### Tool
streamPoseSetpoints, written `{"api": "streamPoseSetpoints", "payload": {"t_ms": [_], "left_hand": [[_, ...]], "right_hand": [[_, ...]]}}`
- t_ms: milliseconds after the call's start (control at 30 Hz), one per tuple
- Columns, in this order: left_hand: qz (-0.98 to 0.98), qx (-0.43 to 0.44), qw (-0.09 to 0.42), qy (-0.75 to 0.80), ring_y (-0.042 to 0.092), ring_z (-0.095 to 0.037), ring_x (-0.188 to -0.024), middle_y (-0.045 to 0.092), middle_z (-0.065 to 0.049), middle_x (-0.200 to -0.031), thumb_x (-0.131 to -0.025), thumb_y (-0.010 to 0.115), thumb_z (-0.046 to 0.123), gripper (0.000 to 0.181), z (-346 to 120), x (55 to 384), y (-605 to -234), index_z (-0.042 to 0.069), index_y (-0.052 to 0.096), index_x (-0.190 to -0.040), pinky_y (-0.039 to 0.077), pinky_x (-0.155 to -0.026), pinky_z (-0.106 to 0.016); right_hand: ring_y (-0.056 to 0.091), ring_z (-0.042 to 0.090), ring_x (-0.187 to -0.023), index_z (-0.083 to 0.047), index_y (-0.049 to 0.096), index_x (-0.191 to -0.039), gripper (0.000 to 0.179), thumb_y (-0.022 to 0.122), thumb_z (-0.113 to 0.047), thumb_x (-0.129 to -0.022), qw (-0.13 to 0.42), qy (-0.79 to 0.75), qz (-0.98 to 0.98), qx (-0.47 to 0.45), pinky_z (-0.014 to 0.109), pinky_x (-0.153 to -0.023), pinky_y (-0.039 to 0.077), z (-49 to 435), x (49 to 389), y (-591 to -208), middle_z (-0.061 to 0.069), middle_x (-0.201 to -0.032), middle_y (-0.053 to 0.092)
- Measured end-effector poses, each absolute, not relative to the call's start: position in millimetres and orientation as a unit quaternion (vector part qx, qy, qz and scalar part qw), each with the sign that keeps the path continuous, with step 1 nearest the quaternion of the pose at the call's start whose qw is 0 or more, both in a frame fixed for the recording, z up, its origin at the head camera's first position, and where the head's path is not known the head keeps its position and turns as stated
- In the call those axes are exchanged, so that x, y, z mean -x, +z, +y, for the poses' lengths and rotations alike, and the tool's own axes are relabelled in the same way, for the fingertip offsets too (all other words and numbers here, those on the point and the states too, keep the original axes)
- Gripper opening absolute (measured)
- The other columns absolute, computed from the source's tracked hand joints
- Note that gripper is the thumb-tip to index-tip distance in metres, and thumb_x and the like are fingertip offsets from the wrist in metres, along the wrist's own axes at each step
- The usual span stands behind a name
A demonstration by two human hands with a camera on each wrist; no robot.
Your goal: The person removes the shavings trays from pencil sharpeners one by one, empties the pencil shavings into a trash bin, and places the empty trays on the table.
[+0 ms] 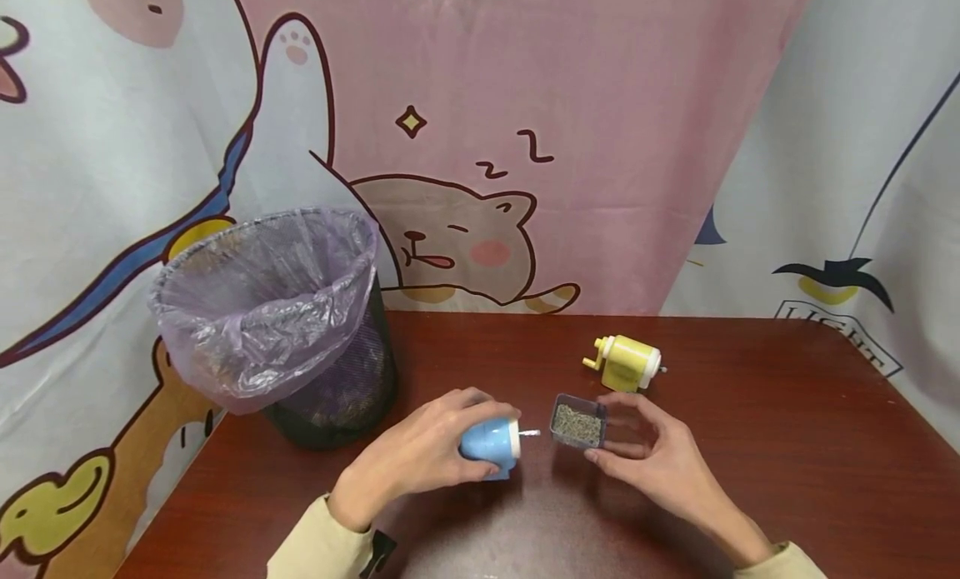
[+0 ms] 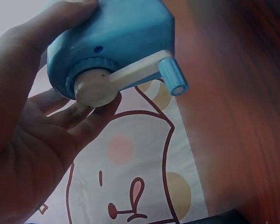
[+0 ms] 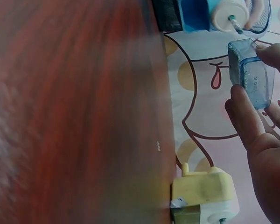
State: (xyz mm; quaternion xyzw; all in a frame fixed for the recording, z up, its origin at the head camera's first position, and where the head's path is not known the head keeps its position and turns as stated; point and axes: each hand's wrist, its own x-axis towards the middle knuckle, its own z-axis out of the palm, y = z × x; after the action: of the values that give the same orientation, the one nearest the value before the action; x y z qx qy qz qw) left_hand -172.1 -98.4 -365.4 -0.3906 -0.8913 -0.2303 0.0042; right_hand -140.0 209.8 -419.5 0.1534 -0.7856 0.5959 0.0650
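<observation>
In the head view my left hand grips a blue crank pencil sharpener close over the table. A short thin silvery-white piece sticks out of its white front, towards the right. The left wrist view shows the white crank arm with its blue knob on the sharpener's back. My right hand holds a small clear shavings drawer between thumb and fingers, a little right of the sharpener. Greyish-brown shavings lie inside the drawer. In the right wrist view the drawer appears tilted by the fingertips.
A yellow crank sharpener stands behind my right hand. At the left is a dark mesh bin lined with a purple plastic bag. The brown wooden table ends at a cartoon-printed cloth.
</observation>
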Motion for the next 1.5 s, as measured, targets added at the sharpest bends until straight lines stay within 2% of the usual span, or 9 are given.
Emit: {"api": "streamPoseSetpoints", "payload": {"t_ms": [67, 300, 567, 833, 1000, 1233, 1500], "left_hand": [[-0.892, 0.392, 0.006, -0.224, 0.062, -0.011, -0.106, 0.065, 0.002, -0.126, -0.082, 0.084, 0.034, 0.059, -97.4, 171.8, -367.5, 0.031, 0.062, -0.137, 0.055, -0.087, -0.025], [-0.891, 0.4, 0.005, -0.214, 0.063, -0.012, -0.107, 0.065, 0.001, -0.127, -0.083, 0.085, 0.033, 0.059, -93.7, 172.0, -373.9, 0.029, 0.062, -0.138, 0.055, -0.086, -0.025], [-0.891, 0.405, 0.005, -0.206, 0.062, -0.012, -0.109, 0.065, 0.002, -0.129, -0.084, 0.085, 0.034, 0.059, -87.7, 175.1, -378.0, 0.03, 0.062, -0.138, 0.055, -0.088, -0.026], [-0.892, 0.41, 0.003, -0.192, 0.062, -0.011, -0.111, 0.065, 0.002, -0.131, -0.084, 0.084, 0.035, 0.059, -83.3, 178.2, -383.8, 0.03, 0.062, -0.139, 0.054, -0.089, -0.025], [-0.891, 0.413, 0.005, -0.189, 0.062, -0.011, -0.111, 0.065, 0.002, -0.13, -0.084, 0.084, 0.034, 0.059, -82.6, 179.5, -387.7, 0.029, 0.063, -0.138, 0.054, -0.089, -0.025], [-0.892, 0.41, -0.003, -0.189, 0.062, -0.011, -0.11, 0.065, 0.001, -0.13, -0.083, 0.084, 0.031, 0.059, -81.6, 179.9, -391.3, 0.029, 0.063, -0.138, 0.054, -0.088, -0.025], [-0.896, 0.403, -0.007, -0.188, 0.062, -0.012, -0.112, 0.064, 0.001, -0.133, -0.084, 0.083, 0.031, 0.06, -80.1, 178.5, -393.0, 0.031, 0.061, -0.14, 0.054, -0.09, -0.026]], "right_hand": [[0.077, 0.014, -0.091, -0.002, 0.058, -0.131, 0.06, 0.086, 0.001, -0.078, 0.07, 0.59, -0.79, -0.15, 0.034, -0.077, 0.062, 211.5, 140.5, -416.9, 0.017, -0.121, 0.064], [0.071, 0.005, -0.104, -0.005, 0.059, -0.13, 0.058, 0.086, 0.001, -0.078, 0.099, 0.569, -0.802, -0.148, 0.033, -0.08, 0.062, 219.8, 143.8, -408.5, 0.014, -0.125, 0.063], [0.074, 0.006, -0.097, -0.003, 0.058, -0.132, 0.06, 0.085, 0.002, -0.079, 0.109, 0.56, -0.811, -0.132, 0.031, -0.078, 0.062, 228.9, 146.2, -399.8, 0.01, -0.119, 0.066], [0.073, 0.004, -0.098, -0.001, 0.058, -0.133, 0.061, 0.084, 0.005, -0.078, 0.135, 0.546, -0.818, -0.122, 0.029, -0.079, 0.061, 236.6, 146.9, -389.5, 0.005, -0.116, 0.069], [0.076, 0.007, -0.092, 0.001, 0.056, -0.134, 0.063, 0.084, 0.006, -0.078, 0.142, 0.546, -0.817, -0.118, 0.03, -0.075, 0.062, 241.2, 147.2, -385.1, -0.005, -0.111, 0.07], [0.077, 0.01, -0.092, 0.002, 0.056, -0.136, 0.064, 0.082, 0.01, -0.078, 0.138, 0.569, -0.801, -0.124, 0.032, -0.074, 0.062, 244.9, 148.9, -382.2, -0.005, -0.112, 0.072], [0.073, 0.003, -0.097, 0.001, 0.058, -0.134, 0.062, 0.083, 0.009, -0.078, 0.157, 0.545, -0.814, -0.122, 0.029, -0.076, 0.061, 245.3, 151.0, -381.2, -0.006, -0.114, 0.071]]}}
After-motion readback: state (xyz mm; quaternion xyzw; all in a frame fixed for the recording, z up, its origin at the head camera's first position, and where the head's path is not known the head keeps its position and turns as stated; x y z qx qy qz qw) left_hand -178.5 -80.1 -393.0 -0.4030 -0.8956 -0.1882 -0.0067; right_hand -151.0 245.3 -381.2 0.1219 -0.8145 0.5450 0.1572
